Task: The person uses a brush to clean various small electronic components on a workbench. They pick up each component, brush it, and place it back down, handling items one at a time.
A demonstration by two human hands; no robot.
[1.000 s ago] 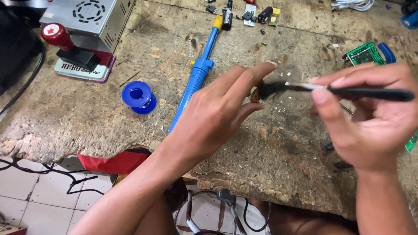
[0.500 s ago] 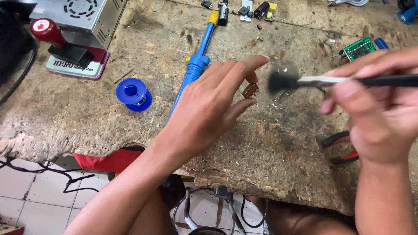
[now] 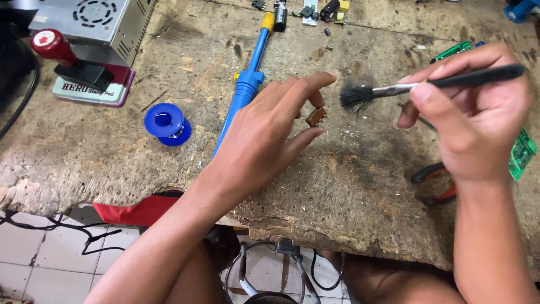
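My left hand (image 3: 264, 132) pinches a small brown component (image 3: 315, 116) between its fingertips, just above the worn wooden workbench (image 3: 349, 186). My right hand (image 3: 469, 115) grips a black-handled brush (image 3: 427, 84). The brush's dark bristles (image 3: 354, 95) point left and hover a short way right of the component, apart from it. A blue soldering iron (image 3: 247, 84) lies on the bench behind my left hand.
A blue solder spool (image 3: 167, 124) sits left of the iron. At the far left stand a red-knobbed stamp (image 3: 64, 59), an ink pad (image 3: 90, 91) and a grey metal power supply (image 3: 104, 19). Red-handled pliers (image 3: 433, 183) and green circuit boards (image 3: 523, 152) lie by my right hand.
The brush has drawn back to the right, away from the component. My left hand has kept its pinch on the part and shifted slightly.
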